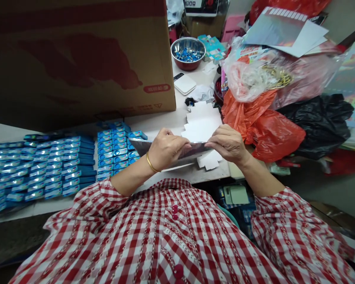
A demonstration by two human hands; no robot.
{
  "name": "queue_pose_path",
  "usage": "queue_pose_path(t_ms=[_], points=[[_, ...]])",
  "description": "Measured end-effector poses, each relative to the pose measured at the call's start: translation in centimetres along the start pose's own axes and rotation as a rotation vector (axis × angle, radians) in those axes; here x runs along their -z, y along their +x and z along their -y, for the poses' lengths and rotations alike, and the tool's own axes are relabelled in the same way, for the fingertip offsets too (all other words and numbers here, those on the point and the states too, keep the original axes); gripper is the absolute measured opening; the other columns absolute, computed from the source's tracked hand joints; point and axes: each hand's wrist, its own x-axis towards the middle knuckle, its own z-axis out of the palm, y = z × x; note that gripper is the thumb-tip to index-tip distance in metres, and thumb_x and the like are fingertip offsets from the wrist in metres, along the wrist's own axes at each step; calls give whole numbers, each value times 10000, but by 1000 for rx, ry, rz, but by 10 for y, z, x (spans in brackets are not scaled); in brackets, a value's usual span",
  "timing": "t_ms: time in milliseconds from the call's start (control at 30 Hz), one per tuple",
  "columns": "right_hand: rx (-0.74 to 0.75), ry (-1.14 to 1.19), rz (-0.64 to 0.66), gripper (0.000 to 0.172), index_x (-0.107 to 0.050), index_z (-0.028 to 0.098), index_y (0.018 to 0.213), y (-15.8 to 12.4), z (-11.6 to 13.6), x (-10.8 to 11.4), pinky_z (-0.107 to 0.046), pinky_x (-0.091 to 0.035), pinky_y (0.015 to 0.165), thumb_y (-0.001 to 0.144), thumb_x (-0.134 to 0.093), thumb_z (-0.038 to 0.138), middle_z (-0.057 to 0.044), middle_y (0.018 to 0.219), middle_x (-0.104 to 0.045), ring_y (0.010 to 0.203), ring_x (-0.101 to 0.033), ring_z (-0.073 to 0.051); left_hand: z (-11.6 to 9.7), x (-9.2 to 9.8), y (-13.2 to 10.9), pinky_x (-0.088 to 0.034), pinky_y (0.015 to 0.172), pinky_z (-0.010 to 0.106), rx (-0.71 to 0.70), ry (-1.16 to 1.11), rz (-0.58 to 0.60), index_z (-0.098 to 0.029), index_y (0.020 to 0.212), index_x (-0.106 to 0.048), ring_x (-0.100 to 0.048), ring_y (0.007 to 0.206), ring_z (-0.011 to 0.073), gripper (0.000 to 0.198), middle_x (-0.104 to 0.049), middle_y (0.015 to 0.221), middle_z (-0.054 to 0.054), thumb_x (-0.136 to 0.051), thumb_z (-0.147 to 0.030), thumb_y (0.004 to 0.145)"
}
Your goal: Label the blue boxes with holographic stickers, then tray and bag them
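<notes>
Checked shirt point(165, 236) nearest, then left hand point(167, 149) and right hand point(229, 142) both pinching the thin sheet's point(197, 149) upper edge over the table's point(156, 123) near side; grip evenly and lightly, or it may crease.

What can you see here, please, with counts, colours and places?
Thin glossy sheet: 1, silvery grey, between both hands
Stepped card cutouts: count unclear, white, below sheet
Small shiny boxes: dozens, blue, left
Large cardboard box: 1, brown, back left
Round metal bowl: 1, silver and red, back
Loose pieces: many, mostly blue, in bowl
Flat rectangular object: 1, white and black, before bowl
Plastic bags: several, orange-red, black, clear, right
Printed sheets: several, silvery, back right
Flat table: 1, white, under bowl
Checked shirt: 1, red and white, foreground
Left hand: 1, gold bangle, pinching sheet
Right hand: 1, bare, pinching sheet
</notes>
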Motion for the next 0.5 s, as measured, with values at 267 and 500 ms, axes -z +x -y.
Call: queue_pose_path(t_ms=[267, 500], points=[[-525, 476, -62, 310, -640, 195, 767, -11, 0, 31, -239, -450, 545, 668, -733, 474, 22, 624, -597, 593, -574, -124, -8, -6, 22, -415, 678, 235, 208, -296, -115, -177, 814, -663, -613, 643, 105, 291, -698, 705, 14, -465, -370, 904], [-868, 360, -240, 299, -563, 171, 542, -52, -75, 0, -253, -465, 583, 601, -746, 400, 4, 563, -615, 650, -638, -173, 33, -57, 44, -470, 823, 282, 346, -461, -174, -161, 1176, -569, -635, 917, 177, 491, -668, 1082, 107, -585, -479, 803]])
